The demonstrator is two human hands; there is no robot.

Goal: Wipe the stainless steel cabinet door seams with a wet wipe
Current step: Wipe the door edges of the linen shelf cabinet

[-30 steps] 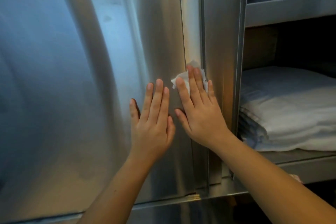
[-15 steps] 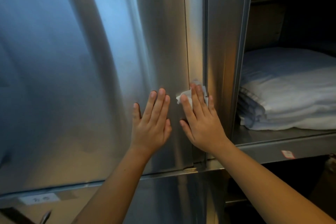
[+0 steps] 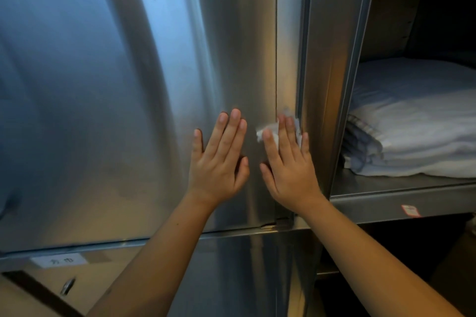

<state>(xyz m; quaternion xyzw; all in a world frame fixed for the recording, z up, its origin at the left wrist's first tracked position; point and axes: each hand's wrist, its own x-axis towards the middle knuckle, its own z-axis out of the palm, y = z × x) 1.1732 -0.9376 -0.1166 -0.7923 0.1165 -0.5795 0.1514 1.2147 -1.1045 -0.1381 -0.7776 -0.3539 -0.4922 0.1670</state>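
A large stainless steel cabinet door [image 3: 123, 110] fills the left and middle of the view. Its vertical seam [image 3: 276, 59] runs down along its right edge, beside the steel frame post [image 3: 327, 72]. My right hand [image 3: 288, 165] presses a crumpled white wet wipe [image 3: 268, 134] flat against the seam with straight fingers. The wipe shows only above and left of my fingers. My left hand [image 3: 219, 159] lies flat on the door just left of the seam, fingers straight, holding nothing.
To the right an open shelf [image 3: 401, 198] holds a stack of folded white linen [image 3: 417, 131]. A red-and-white sticker [image 3: 410, 210] sits on the shelf's front edge. Below the door run a horizontal seam [image 3: 231, 234], a white label [image 3: 60, 261] and a small metal handle [image 3: 67, 286].
Both hands have slid down the door over the last second, the right one carrying the wipe down the vertical seam. The view has tilted downward, showing the door's bottom edge.
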